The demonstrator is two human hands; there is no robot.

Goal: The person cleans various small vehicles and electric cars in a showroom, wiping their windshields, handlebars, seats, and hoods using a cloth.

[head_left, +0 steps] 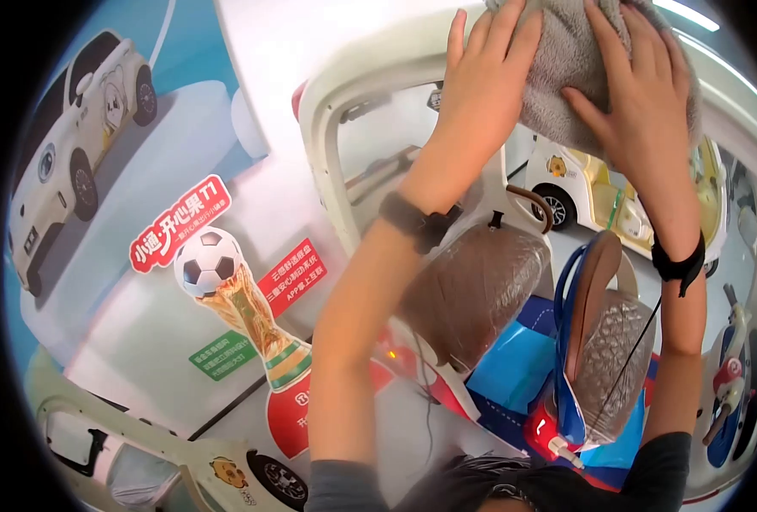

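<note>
Both arms reach up to the top of a small white vehicle's roof frame [387,61]. A grey plush cloth [558,81] lies bunched against the frame. My right hand [639,90] presses flat on the cloth with its fingers spread. My left hand [485,90] is stretched out at the cloth's left edge, its fingers apart over the frame and touching the cloth. Below my arms are the vehicle's brown quilted seats, one seat [481,286] under clear plastic wrap and a second wrapped seat [615,367] to the right.
A cardboard trophy display with a football [210,263] stands at left before a wall poster with a printed white car [80,162]. Another white vehicle [596,192] is behind the frame. A red and white bottle-like object [553,437] is near the seat. Another vehicle's wheel [278,480] shows lower left.
</note>
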